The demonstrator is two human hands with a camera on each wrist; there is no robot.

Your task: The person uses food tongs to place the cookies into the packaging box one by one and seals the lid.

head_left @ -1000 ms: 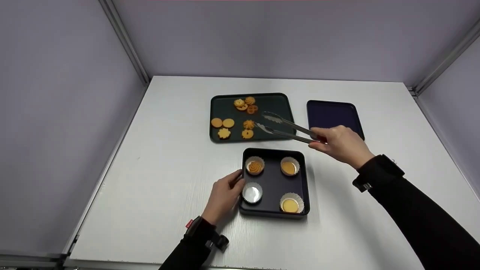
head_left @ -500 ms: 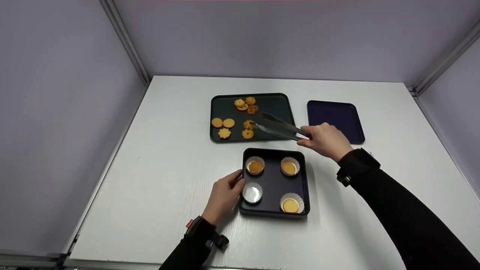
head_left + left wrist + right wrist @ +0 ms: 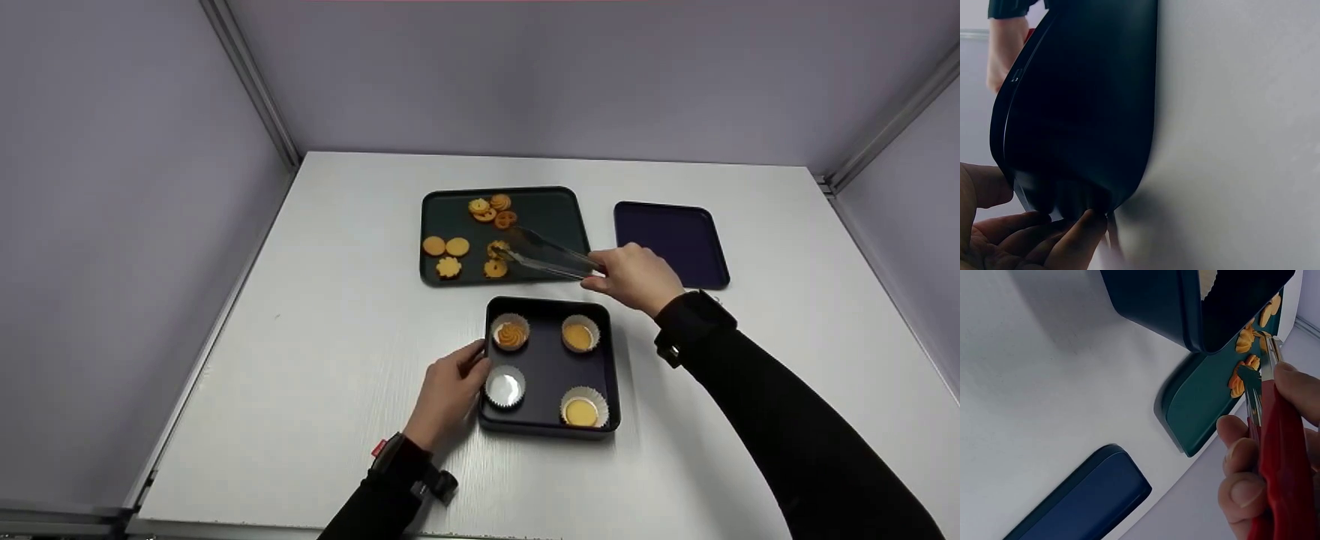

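My right hand (image 3: 637, 276) grips red-handled metal tongs (image 3: 551, 262) over the dark green tray (image 3: 551, 201). The tongs' tips are apart near a piped cookie (image 3: 497, 249); whether they touch it I cannot tell. Close by lies a ring-shaped cookie (image 3: 495, 268). My left hand (image 3: 448, 390) holds the left wall of a dark square box (image 3: 547, 375), thumb at the rim and fingers against the outside in the left wrist view. Inside are paper cups: one with a swirl cookie (image 3: 511, 334), two with plain round cookies (image 3: 577, 336), and a bare cup (image 3: 505, 387) at front left.
A dark blue tray (image 3: 667, 232) lies right of the green one. At the green tray's left are two round cookies (image 3: 457, 246) and a flower-shaped cookie (image 3: 448, 267); a small cookie pile (image 3: 491, 210) sits at its back. Walls surround the white table (image 3: 315, 300).
My right hand has moved left with the tongs, bringing their tips to the piped cookie. My left hand and the box stay in place.
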